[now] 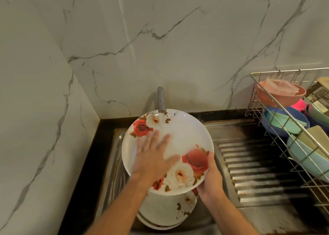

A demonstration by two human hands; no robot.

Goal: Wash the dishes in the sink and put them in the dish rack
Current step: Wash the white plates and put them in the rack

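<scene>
- The marble wall (160,30) fills the upper part of the view, meeting a dark counter (92,156) that borders the basin
- The steel sink (114,165) sits below it, with a ribbed draining board (258,172) running off to the right
- The wire dish rack (277,128) stands on the far right of that board, already loaded: a pink bowl (274,99) with a clear lidded tub in it, a blue bowl (270,126) and a pale blue bowl (302,156), so a good share of the washing looks done
- The floral plate (185,137), white with red and cream roses, is held tilted over the basin, its far edge just under the tap (161,99); whether water is running is hard to tell, though a faint streak shows above the spout
- More floral plates (169,209) lie stacked in the basin right under it, at least two by the look of the rims, and these are what is left to wash
- The left hand (153,156) lies flat on the plate's face, fingers straight and spread, pressing and gripping nothing; blur suggests it is rubbing
- The right hand (210,179) holds the plate's near right rim, thumb over the red rose and fingers curled beneath
- I judge the step in hand to be rinsing this plate, which has not yet gone to the rack
</scene>
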